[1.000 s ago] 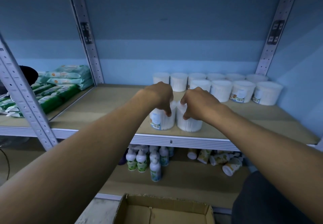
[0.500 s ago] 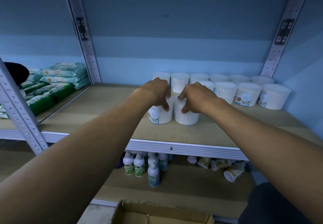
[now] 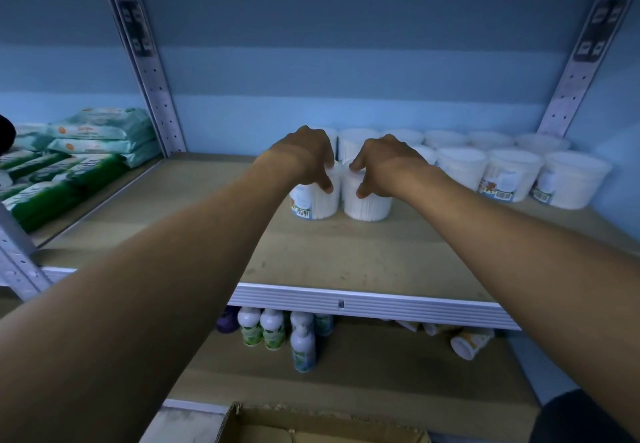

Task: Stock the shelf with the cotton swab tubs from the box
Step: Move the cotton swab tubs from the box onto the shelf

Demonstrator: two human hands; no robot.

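Two white cotton swab tubs stand side by side on the wooden shelf (image 3: 346,255). My left hand (image 3: 304,157) grips the left tub (image 3: 313,205) from above, fingers curled over its lid. My right hand (image 3: 382,164) grips the right tub (image 3: 369,205) the same way. Both tubs rest on the shelf board, just in front of the rows of stocked tubs (image 3: 512,176) along the back right. The cardboard box (image 3: 311,425) sits open at the bottom edge; its inside is mostly out of view.
Green and teal wipe packs (image 3: 79,152) fill the neighbouring shelf bay on the left, past a perforated metal upright (image 3: 145,72). Small bottles (image 3: 273,330) and tipped paper cups (image 3: 471,342) sit on the lower shelf. Bare board lies left of and in front of the two tubs.
Both hands have pushed the two tubs from near the shelf's front edge back toward the stocked rows. The view has tilted up slightly.
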